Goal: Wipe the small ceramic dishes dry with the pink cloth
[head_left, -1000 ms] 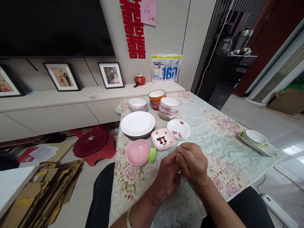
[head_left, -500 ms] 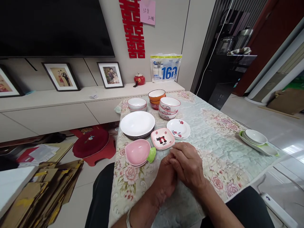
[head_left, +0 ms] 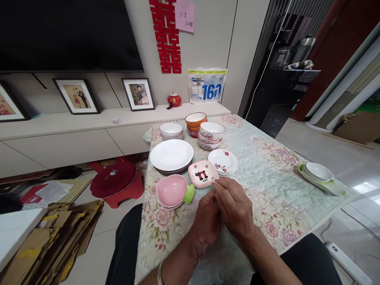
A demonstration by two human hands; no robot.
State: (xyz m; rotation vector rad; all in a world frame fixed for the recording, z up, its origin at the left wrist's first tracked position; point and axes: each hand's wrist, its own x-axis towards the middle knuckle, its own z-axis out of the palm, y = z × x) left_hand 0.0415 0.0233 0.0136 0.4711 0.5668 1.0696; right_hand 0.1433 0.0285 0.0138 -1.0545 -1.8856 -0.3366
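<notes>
My left hand [head_left: 208, 215] and my right hand [head_left: 236, 208] are pressed together over the near part of the table. The right fingers lie curled over the closed left fingers. Whatever lies between the palms, if anything, is hidden. Just beyond the fingertips sits a stack of pink square cat dishes [head_left: 203, 172]. Left of the hands are stacked pink peach-shaped dishes [head_left: 172, 190] with a green leaf handle [head_left: 189, 194]. Behind the right fingertips stands a pile of white flowered plates [head_left: 222, 160].
Large white plates [head_left: 171, 153], white bowls [head_left: 171, 129], orange bowls [head_left: 196, 118] and patterned bowls [head_left: 211, 130] stand stacked farther back on the floral tablecloth [head_left: 276, 206]. Small white dishes [head_left: 319, 171] rest on a green-edged tray [head_left: 335, 189] near the right edge.
My right hand has come down and slightly left onto the left hand. A white edge seen by its fingertips one second ago is now covered. The dishes have stayed in place.
</notes>
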